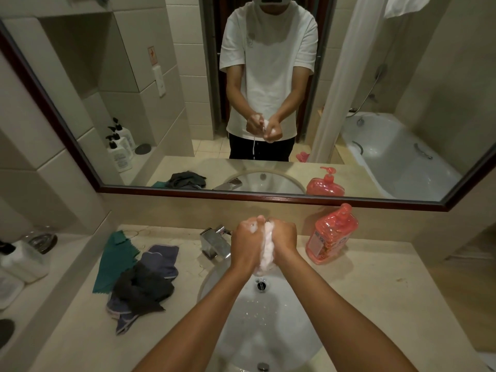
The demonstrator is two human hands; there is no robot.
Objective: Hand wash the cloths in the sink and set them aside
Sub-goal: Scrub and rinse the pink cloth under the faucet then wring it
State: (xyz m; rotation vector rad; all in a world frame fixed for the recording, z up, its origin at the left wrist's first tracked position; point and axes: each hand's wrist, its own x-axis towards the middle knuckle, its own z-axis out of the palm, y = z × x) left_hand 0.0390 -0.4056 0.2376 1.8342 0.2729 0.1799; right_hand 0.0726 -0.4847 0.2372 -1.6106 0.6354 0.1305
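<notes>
Left hand (248,241) and right hand (281,238) squeeze a sudsy white cloth (268,247) over sink (300,331); cloth pile (139,280) at 9 o'clock looks unwashed.

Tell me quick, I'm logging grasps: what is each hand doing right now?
Left hand: closed, gripping the soapy white cloth over the sink.
Right hand: closed, gripping the same cloth.

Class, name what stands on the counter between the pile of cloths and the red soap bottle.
In the head view: the chrome faucet and both hands wringing a white cloth.
</notes>
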